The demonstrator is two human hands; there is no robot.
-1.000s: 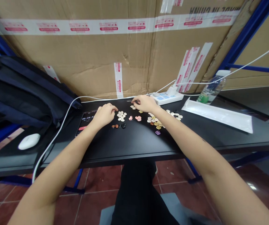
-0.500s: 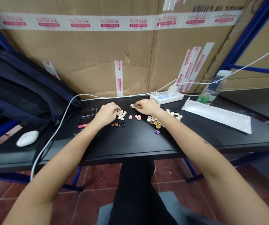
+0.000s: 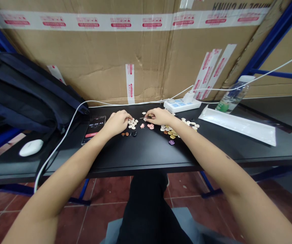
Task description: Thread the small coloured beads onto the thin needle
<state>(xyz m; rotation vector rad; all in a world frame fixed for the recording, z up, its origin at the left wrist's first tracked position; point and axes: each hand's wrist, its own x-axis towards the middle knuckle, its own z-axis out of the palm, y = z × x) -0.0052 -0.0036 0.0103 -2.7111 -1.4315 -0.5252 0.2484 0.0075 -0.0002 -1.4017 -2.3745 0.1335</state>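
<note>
My left hand [image 3: 119, 121] rests on the black table with its fingers bent together, its fingertips at the edge of a pile of small cream oval pieces [image 3: 132, 126]. Whether a piece is pinched under them is hidden. My right hand [image 3: 158, 117] is closed around slim pointed tweezers [image 3: 144, 117], their tips toward the left. Beside those tips lie a few loose cream pieces [image 3: 144, 113]. Small pink pieces [image 3: 150, 126] sit between the hands. Yellow and brown pieces [image 3: 172, 133], a purple piece [image 3: 171, 142] and more cream ones lie below and right of my right hand.
A phone [image 3: 94, 128] showing a timer, a white mouse [image 3: 31, 147] and a dark backpack [image 3: 29, 91] are on the left. A power strip [image 3: 183, 105], a white packet [image 3: 237, 125] and a water bottle [image 3: 232, 96] stand right. A white cable [image 3: 71, 123] crosses the table; cardboard [image 3: 97, 64] rises behind.
The tweezers in my right hand now point more plainly leftward, near a cream piece. My left hand stays at the cream pile. The whole view has shifted slightly.
</note>
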